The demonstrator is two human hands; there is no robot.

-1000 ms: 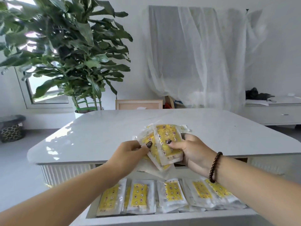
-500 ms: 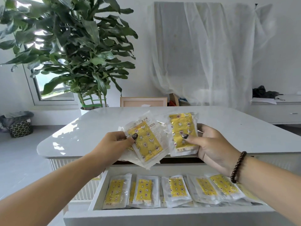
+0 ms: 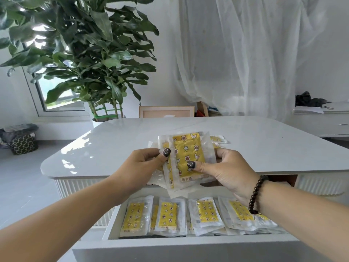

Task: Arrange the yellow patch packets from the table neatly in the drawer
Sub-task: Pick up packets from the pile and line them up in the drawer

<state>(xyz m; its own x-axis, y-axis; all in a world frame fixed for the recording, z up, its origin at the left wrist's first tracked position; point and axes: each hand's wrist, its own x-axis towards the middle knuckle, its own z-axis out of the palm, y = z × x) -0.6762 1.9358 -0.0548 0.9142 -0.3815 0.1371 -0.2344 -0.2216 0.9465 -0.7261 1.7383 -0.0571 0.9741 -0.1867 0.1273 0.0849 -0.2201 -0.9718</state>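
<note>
1. The left hand [image 3: 140,167] is pinching a fan of yellow patch packets [image 3: 186,159] along its left edge, thumb on the front and curled fingers behind.
2. The right hand [image 3: 228,171] is pinching the same fan from the right, its thumb pressing on the yellow face of the front packet, the other fingers hidden behind the packets.
3. The fan is hanging in the air above the near edge of the bench [image 3: 113,144], with the open drawer [image 3: 170,248] just below it; several packets are overlapping, and how many there are cannot be told.
4. A row of packets [image 3: 188,216] is lying in the drawer below the held fan, mostly side by side with some overlapping toward the right; the right forearm is covering the right end of that row.
5. More loose packets [image 3: 219,139] are lying on the bench just behind the held fan, mostly hidden by it and by the right hand.
6. A dark bead bracelet [image 3: 255,195] is sitting on the right wrist.
7. Beyond the bench's far edge, a leafy potted plant [image 3: 85,53] is standing at the left, a wooden frame [image 3: 166,111] at the middle, and a sheer white curtain [image 3: 236,53] is hanging behind.
8. A patterned basket [image 3: 23,143] is sitting on the floor to the left of the bench.
</note>
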